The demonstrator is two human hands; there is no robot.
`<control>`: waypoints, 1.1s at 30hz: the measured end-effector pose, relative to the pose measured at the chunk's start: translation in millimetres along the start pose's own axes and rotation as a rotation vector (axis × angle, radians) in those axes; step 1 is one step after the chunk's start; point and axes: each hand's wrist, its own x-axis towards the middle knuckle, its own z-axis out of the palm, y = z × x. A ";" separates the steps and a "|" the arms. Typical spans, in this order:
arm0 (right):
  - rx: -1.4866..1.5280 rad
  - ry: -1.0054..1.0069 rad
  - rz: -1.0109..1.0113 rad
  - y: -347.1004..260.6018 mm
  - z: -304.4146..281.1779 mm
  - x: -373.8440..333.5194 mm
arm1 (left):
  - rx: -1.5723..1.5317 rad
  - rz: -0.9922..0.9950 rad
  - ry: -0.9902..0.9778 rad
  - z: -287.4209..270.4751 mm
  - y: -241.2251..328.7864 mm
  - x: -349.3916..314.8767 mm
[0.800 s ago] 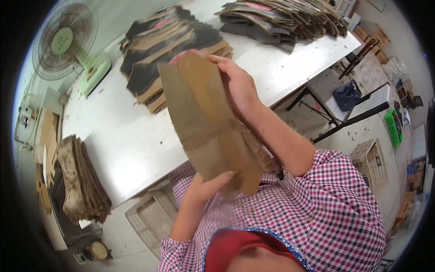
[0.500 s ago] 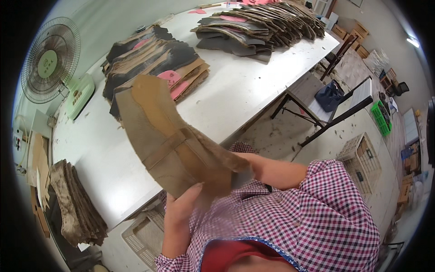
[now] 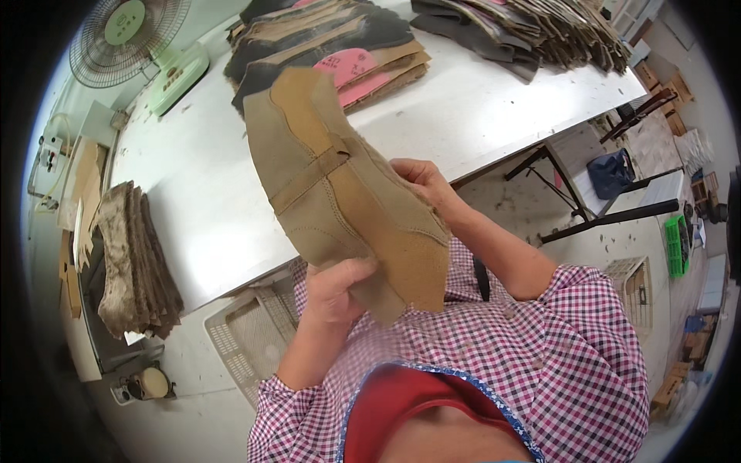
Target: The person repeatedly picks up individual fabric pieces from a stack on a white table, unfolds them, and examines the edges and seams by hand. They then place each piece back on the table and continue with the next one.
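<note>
while tan panel [image 3: 336, 177] in left hand's [image 3: 337, 289], right hand's [image 3: 424, 186] grip, white table [image 3: 204, 193], fan [image 3: 126, 25] beyond

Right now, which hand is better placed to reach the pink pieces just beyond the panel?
Probably the right hand, nearer the pink pieces; the left hand grips the lower end of the panel, thumb across its face.

White table [image 3: 193, 185], smooth top, small dark specks scattered. On its far left part: base [image 3: 179, 77] of a green fan. Far middle: layered pile [image 3: 324, 38] of black and tan pieces, pink pieces [image 3: 359, 73] at its near right end. Far right: second pile [image 3: 540, 35], grey-brown, fanned out. Left edge: stack [image 3: 135, 262] of furry brown pieces, support unclear. Grey floor [image 3: 208, 417] carries a pale crate [image 3: 634, 282] at right, plus dark scraps.
</note>
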 end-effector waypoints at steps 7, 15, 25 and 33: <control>-0.514 0.242 0.001 -41.7 -20.7 17.9 | 0.036 0.049 -0.031 -24.4 8.9 11.2; -1.008 0.097 -0.633 -97.0 19.9 -41.5 | 0.091 0.113 -0.008 -28.3 2.5 14.2; -0.814 -0.093 -0.250 -107.4 21.4 -52.5 | 0.168 0.132 -0.052 -29.2 2.6 7.9; -0.456 -0.007 -0.080 -89.5 22.9 -66.5 | 0.361 0.240 0.108 -12.9 -7.8 18.7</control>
